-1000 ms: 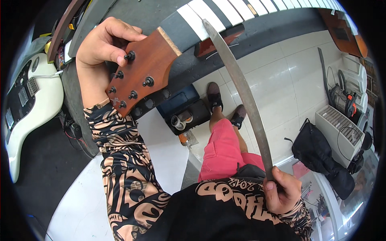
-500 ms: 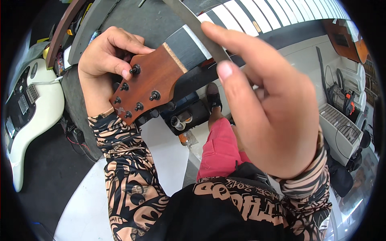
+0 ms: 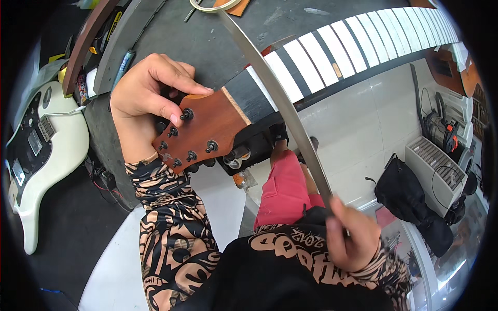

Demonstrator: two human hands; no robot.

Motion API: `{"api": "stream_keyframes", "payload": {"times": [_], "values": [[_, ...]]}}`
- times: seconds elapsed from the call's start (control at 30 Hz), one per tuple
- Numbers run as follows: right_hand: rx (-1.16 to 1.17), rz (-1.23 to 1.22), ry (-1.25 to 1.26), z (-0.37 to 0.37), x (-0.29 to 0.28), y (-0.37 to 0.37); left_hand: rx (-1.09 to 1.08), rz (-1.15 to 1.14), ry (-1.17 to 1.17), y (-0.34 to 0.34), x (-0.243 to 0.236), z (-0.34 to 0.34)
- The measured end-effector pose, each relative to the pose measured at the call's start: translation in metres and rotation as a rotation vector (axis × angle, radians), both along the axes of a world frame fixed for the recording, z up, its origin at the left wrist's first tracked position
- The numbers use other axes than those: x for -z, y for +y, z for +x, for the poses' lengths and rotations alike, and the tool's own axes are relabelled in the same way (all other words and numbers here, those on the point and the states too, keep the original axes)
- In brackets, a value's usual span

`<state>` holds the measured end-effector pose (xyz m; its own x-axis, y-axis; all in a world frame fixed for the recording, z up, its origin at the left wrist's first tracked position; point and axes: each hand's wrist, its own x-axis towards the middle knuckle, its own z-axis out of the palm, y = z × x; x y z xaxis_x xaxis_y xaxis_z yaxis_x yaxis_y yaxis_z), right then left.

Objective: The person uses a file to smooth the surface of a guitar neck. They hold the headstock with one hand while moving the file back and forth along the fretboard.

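Note:
The wooden headstock point(image 3: 215, 116) of a guitar, with black tuning posts, lies at the centre left. My left hand point(image 3: 155, 85) is closed around its far edge, thumb beside a post and fingers on the rim. The dark neck point(image 3: 246, 93) runs off to the upper right, with white strips covering the spaces along the fretboard. A long, flat grey metal file point(image 3: 293, 119) lies slanted across the neck close to the headstock, over the first white strip. My right hand point(image 3: 355, 236), slightly blurred, grips the file's near end in front of my body.
A cream electric guitar point(image 3: 57, 145) stands at the left. The grey bench top point(image 3: 290, 20) extends behind the neck, with a coil point(image 3: 215, 6) at its far edge. A black bag point(image 3: 410, 192) and a grey box point(image 3: 433, 171) are on the right.
My right hand has moved down toward my body, from beside the neck to the file's near end. The file now shows at fuller length across the neck. The headstock appears lower in view.

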<state>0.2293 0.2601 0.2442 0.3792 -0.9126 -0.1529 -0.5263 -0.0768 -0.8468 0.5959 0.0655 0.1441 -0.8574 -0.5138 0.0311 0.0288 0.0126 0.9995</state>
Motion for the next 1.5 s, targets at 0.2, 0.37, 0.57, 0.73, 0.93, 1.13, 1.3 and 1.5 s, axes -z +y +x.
{"api": "stream_keyframes", "payload": {"times": [0.2,0.37,0.57,0.73,0.93,1.13,1.3,1.5], "values": [[0.046,0.061,-0.179,0.052,0.016,-0.079,0.007,-0.007,-0.035,0.002,0.001,0.003],[0.039,-0.006,-0.177,0.002,0.029,-0.011,-0.004,0.024,-0.039,0.005,0.001,0.0],[0.072,-0.042,-0.142,-0.036,0.024,0.05,-0.005,0.021,-0.007,0.005,-0.001,-0.001],[0.032,0.066,-0.227,0.031,0.023,-0.058,0.009,0.035,-0.039,0.005,0.0,-0.001],[0.065,0.152,-0.25,0.033,0.018,-0.064,0.025,0.003,-0.03,0.005,0.002,-0.003],[0.07,-0.008,-0.15,-0.045,0.028,0.052,0.003,0.044,-0.04,0.006,-0.003,-0.001],[0.059,0.147,-0.178,-0.024,0.016,0.012,0.019,0.022,-0.045,0.002,-0.005,-0.009],[0.059,0.181,-0.335,0.045,0.011,-0.098,0.005,0.015,-0.027,0.004,-0.001,-0.006]]}}
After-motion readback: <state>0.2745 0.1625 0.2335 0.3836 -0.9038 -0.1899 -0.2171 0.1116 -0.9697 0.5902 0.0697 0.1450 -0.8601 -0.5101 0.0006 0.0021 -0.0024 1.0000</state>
